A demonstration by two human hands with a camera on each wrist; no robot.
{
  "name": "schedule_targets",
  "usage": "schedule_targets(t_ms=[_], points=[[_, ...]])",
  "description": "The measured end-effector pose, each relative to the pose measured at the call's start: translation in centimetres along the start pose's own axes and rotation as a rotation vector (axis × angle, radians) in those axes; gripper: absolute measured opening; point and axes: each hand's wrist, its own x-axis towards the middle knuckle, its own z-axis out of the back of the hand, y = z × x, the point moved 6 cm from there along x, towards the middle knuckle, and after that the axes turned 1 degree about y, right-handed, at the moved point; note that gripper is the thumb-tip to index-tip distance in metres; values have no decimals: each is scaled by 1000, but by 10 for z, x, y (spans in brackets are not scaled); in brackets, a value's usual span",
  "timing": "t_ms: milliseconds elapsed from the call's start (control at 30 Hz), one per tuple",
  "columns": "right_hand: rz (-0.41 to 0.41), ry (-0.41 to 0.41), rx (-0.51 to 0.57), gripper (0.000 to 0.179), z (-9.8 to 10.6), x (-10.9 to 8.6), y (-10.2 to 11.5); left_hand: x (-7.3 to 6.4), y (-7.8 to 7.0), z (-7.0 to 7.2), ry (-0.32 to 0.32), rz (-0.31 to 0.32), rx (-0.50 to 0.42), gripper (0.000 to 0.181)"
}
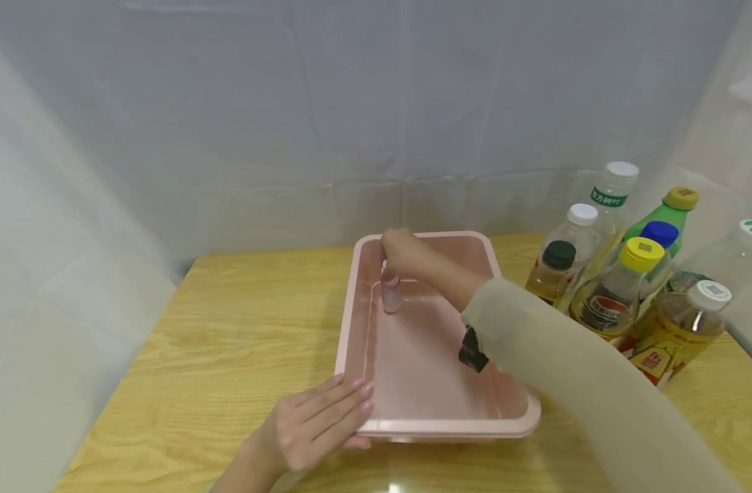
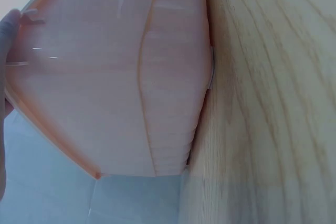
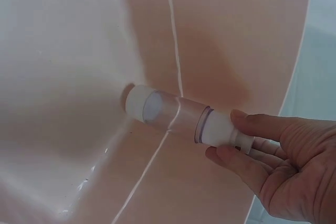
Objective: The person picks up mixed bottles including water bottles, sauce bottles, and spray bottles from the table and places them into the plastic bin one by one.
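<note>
My right hand reaches into the far left corner of a pink plastic basin. Between thumb and fingers it pinches the white top of a small clear pump bottle. The bottle stands upright with its white base at the basin floor, close to the corner walls. At the near left corner of the basin, my left hand lies over the rim with its fingers straight and together. In the left wrist view, part of that hand shows at the rim beside the basin's outer wall.
Several plastic drink bottles stand on the right of the wooden table, among them one with a yellow cap and one with a white cap. The right sleeve passes close in front of them. A pale sheet hangs behind.
</note>
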Motion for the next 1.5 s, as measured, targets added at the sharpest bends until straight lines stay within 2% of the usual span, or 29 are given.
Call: schedule_targets(t_ms=[233,433,633,700,833,933,1067,1233,1500], points=[[45,8,-1,7,-9,3,0,0,-1,1,1,6,-13,34],[72,-7,14,23,-9,2,1,-1,-1,1,3,5,-12,35],[52,10,-17,9,-8,0,0,-2,-1,-2,11,1,-9,35],[45,22,-30,12,-9,0,-1,-2,-1,-2,10,-1,-9,35],[32,25,-58,28,-8,0,-2,-2,-1,-2,11,-1,-9,35],[19,20,-74,31,-5,-1,-1,-2,0,-1,12,1,-6,35],[7,14,-84,17,0,-3,0,0,0,-1,11,-1,0,35],[-7,20,-80,41,9,-3,-1,4,1,1,15,1,2,34],[1,-26,-41,44,30,-8,1,8,2,2,23,-7,15,34]])
